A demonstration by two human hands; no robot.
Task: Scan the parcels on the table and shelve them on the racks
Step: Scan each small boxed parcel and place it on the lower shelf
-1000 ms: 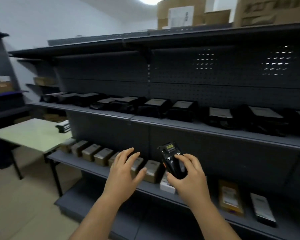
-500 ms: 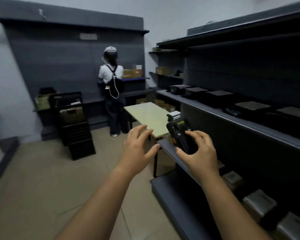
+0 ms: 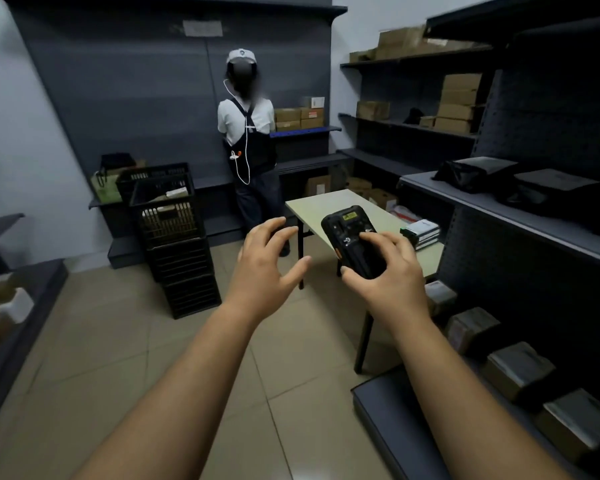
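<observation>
Right hand point(image 3: 388, 275) with grip closed around black handheld scanner point(image 3: 352, 240), raised above near edge of pale worktop point(image 3: 329, 207). Left hand point(image 3: 265, 268) empty, fingers spread, beside scanner without touching. Small stack of parcels point(image 3: 421, 233) on worktop's right edge, against dark rack point(image 3: 520, 216). Wrapped boxes point(image 3: 516, 370) on rack's low shelf.

A pale green worktop point(image 3: 329, 206) on dark legs stands on the tiled floor point(image 3: 118, 358), its far side against the dark rack point(image 3: 520, 216) on the right. A small stack of parcels point(image 3: 421, 233) lies on it near the rack. The rack's middle shelf carries black bags point(image 3: 475, 173). Its lower shelf carries a row of brown boxes point(image 3: 518, 370). Stacked black crates point(image 3: 174, 237) stand on the floor by the back shelves point(image 3: 309, 131), which hold cardboard boxes point(image 3: 298, 118).
</observation>
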